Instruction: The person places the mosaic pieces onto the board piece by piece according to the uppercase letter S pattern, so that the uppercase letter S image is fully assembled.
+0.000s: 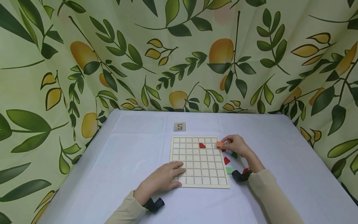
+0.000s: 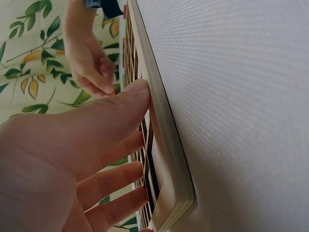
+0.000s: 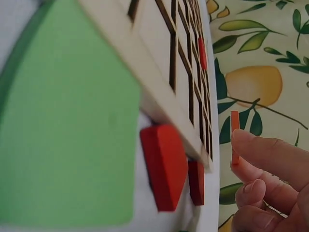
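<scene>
At the far right of the board (image 1: 205, 172), over its edge, hangs the orange tile (image 1: 219, 144), and the right hand (image 1: 237, 145) has it: a tidy pinch, thumb against fingertips, gripping the right side. To do this well, I'd say, hold it lightly, level the face, square its sides to the grid lines and lower straight down, fingers clear of the cell walls. Which way does it point? Roughly flat, broad face up, its thin edge showing in the right wrist view; from above it looks about square, so no long axis I can call.

Over on the near left, the left hand (image 1: 165, 175) lies with fingers loosely spread on the board, thumb on the near border, gripping nothing; that light press should steady things nicely. One red quarter (image 1: 202, 145) sits on the far part of the grid. Off the right edge: a red wedge (image 1: 227, 160), and nearer, a green tile (image 1: 229, 170). Beyond the board's far edge, a small card (image 1: 179, 127) on the white cloth (image 1: 139, 149).
</scene>
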The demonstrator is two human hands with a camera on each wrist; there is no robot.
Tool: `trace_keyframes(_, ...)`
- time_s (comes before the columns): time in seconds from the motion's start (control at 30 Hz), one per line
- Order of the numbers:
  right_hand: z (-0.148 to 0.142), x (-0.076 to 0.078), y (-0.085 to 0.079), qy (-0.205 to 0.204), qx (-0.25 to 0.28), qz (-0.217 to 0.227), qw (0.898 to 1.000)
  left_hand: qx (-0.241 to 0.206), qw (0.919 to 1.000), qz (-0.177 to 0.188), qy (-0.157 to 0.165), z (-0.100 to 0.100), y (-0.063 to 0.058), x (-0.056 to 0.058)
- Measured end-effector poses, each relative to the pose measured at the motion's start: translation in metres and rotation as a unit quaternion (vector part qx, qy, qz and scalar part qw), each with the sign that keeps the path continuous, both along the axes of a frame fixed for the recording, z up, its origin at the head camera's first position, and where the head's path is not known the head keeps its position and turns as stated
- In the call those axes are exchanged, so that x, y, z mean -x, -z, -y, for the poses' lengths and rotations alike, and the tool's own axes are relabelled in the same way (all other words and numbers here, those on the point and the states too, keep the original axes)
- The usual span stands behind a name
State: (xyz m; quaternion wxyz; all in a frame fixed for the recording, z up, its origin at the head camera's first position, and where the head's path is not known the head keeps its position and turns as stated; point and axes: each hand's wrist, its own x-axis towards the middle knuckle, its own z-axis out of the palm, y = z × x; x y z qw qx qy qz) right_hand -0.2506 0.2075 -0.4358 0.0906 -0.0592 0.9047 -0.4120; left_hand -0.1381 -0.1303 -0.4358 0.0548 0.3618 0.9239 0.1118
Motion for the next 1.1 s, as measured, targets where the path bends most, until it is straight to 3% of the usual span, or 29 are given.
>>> trace_keyframes(0.5, 0.023, 0.004, 0.002, -0.022, 0.008, -0.049, 0.999, 0.005, 1.0000, 0.005, -0.002, 0.000, -0.002, 0.001)
trace_keyframes(1.1, 0.050, 0.005, 0.000, -0.045, 0.047, -0.035, 0.997, 0.004, 0.9999, 0.011, -0.009, 0.000, 0.000, -0.001)
